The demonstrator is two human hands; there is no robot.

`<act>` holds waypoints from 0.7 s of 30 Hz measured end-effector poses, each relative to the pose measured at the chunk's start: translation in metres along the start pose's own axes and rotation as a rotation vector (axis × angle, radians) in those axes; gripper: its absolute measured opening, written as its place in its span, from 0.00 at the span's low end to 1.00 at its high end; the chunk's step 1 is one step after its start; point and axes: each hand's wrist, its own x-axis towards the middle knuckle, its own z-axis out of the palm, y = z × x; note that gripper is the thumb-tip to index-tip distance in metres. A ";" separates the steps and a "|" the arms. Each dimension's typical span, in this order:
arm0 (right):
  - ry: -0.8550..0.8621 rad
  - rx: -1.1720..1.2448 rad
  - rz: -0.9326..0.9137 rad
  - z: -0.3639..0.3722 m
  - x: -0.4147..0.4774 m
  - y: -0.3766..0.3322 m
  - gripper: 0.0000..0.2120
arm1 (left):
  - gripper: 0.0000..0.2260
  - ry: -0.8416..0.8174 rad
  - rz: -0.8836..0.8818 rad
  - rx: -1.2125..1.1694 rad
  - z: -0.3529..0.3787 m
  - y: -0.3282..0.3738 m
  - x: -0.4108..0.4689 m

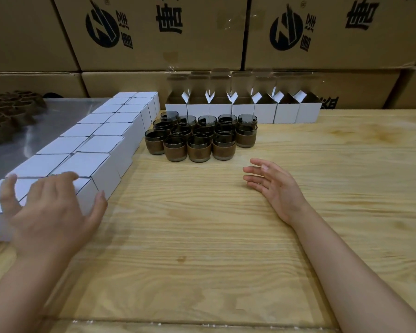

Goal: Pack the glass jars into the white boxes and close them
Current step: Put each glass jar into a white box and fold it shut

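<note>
My left hand (51,207) is in the lower left of the frame, fingers spread loosely over the nearest of the closed white boxes (106,143); it grips nothing, and blur hides whether it touches the lid. My right hand (271,186), right of centre, is flat and relaxed above the wooden table (202,236), holding nothing. The closed boxes run in a double row up the left side. The glass jars (199,138), dark glass with brown bands, cluster at upper centre, just in front of a row of open white boxes (243,111) with flaps up. I judge I am between boxes: one stowed, the next not begun. The next move calls for lifting one jar cleanly from the tight cluster (neighbours touch) and lowering it upright into an open box. Behind, brown cartons (154,32) carry a round black logo and bold black Chinese characters, printed upside down, which I cannot read.
</note>
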 end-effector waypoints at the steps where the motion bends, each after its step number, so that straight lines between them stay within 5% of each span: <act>1: 0.002 0.000 -0.001 0.000 0.000 0.000 0.20 | 0.20 0.040 0.081 0.022 0.002 0.010 0.004; 4: 0.009 -0.002 0.000 0.000 0.001 0.001 0.20 | 0.14 0.109 0.361 -0.082 0.003 0.068 0.011; 6: 0.018 -0.009 0.001 0.000 0.002 0.002 0.19 | 0.13 -0.024 0.395 -0.244 0.007 0.113 0.013; 9: 0.033 -0.017 -0.003 0.000 0.002 0.002 0.18 | 0.13 -0.406 0.190 -0.441 0.026 0.163 0.011; 13: 0.053 -0.039 0.000 0.000 0.002 0.003 0.17 | 0.18 -0.634 0.032 -0.472 0.063 0.180 0.009; 21: 0.170 -0.231 -0.036 0.010 0.011 0.011 0.09 | 0.06 -0.665 -0.030 -0.512 0.074 0.171 0.015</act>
